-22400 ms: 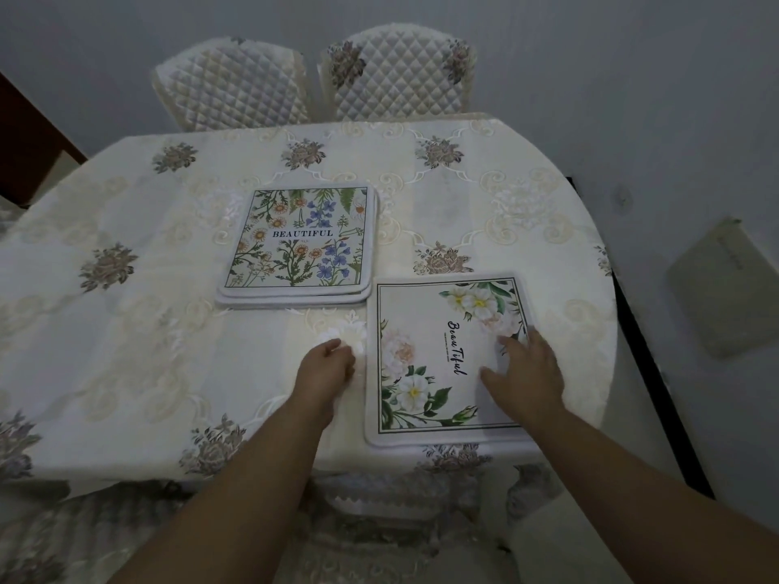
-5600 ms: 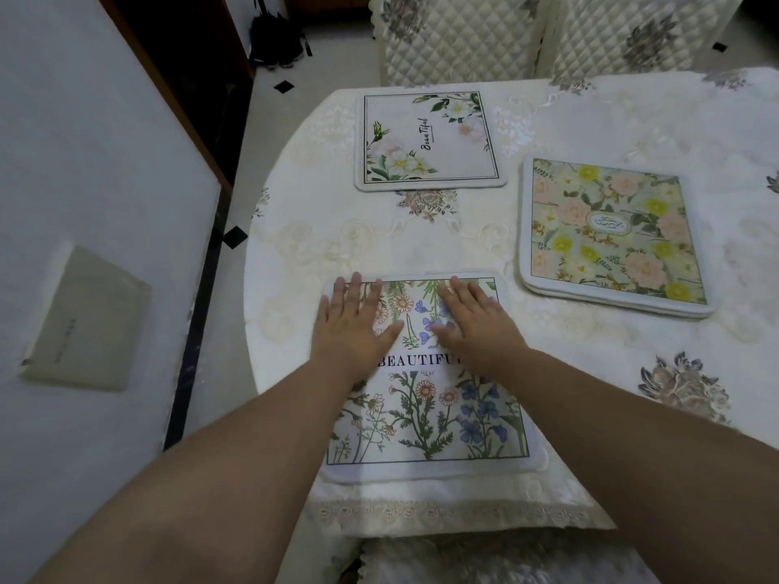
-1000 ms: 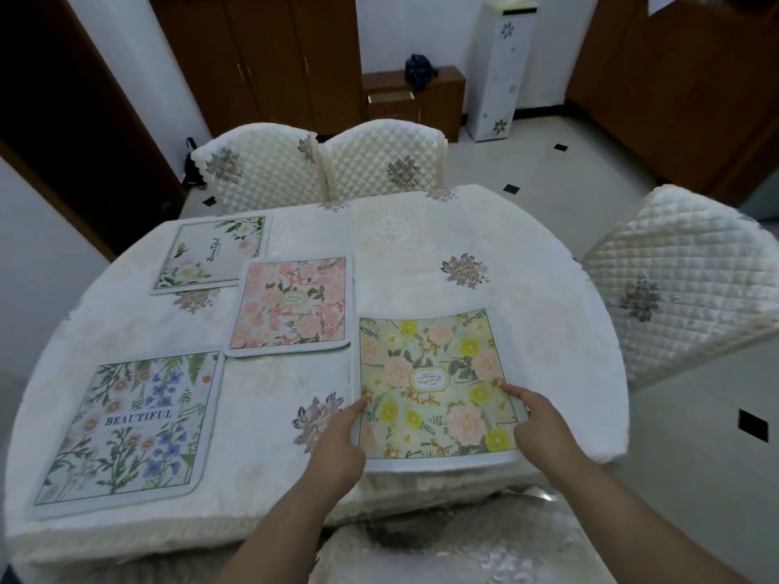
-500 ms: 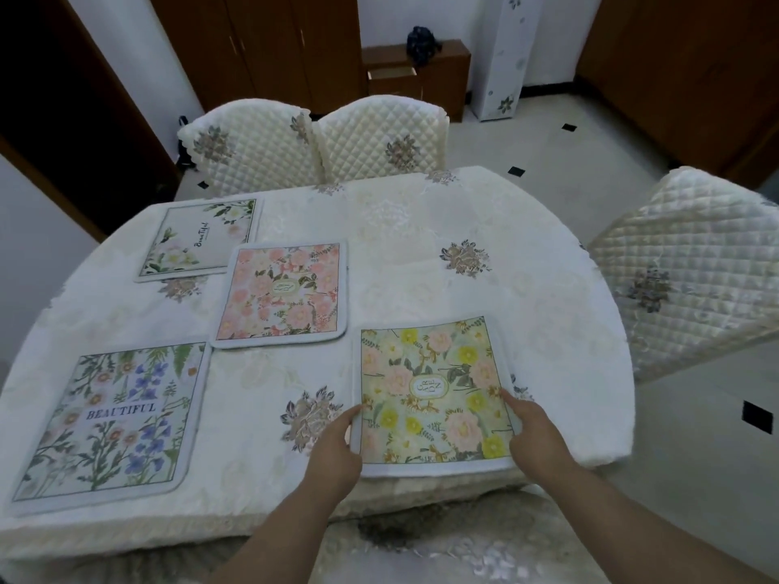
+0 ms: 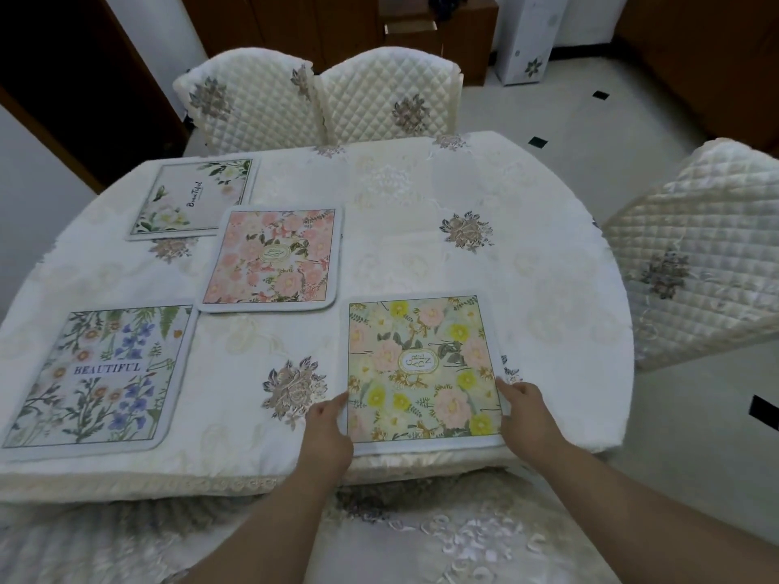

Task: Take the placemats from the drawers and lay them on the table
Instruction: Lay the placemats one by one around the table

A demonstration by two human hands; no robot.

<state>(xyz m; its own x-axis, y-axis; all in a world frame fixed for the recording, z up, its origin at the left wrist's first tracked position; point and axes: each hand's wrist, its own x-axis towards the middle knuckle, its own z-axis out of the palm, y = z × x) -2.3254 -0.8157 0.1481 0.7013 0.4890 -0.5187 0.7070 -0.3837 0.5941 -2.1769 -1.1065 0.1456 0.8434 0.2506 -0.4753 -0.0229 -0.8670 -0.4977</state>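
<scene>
left hand (image 5: 326, 429): lower centre of the frame; fingers curled onto the left edge of the yellow-flowered placemat (image 5: 421, 368), thumb on top, pinching the border
right hand (image 5: 527, 413): lower right of centre; fingers curled over the mat's right edge near its lower corner, gripping it likewise
yellow-flowered placemat: lies flat, or very nearly so, on the table (image 5: 527, 267) at the near edge, held between both hands; its lower border sits right at the table's rim
step in hand: judged to be the final squaring of this mat; best done by keeping both edges pinched evenly, nudging the mat a little up the frame so the border does not overhang, lining its sides with the table edge, then pressing it flat before letting go; dragging may ruck the embroidered tablecloth (image 5: 463, 229), so a slight lift is safer
other mats: blue-flowered placemat (image 5: 95, 373) at lower left; pink-flowered placemat (image 5: 272, 259) at centre left, thicker at the rim, possibly a stack, I cannot tell; white-flowered placemat (image 5: 196, 200) at upper left, just beside the pink one
containers: no drawer is plainly open in view; wooden cabinets (image 5: 295, 19) stand across the top of the frame, contents hidden
surroundings: quilted chairs (image 5: 320, 94) at the top centre, one more at the right
</scene>
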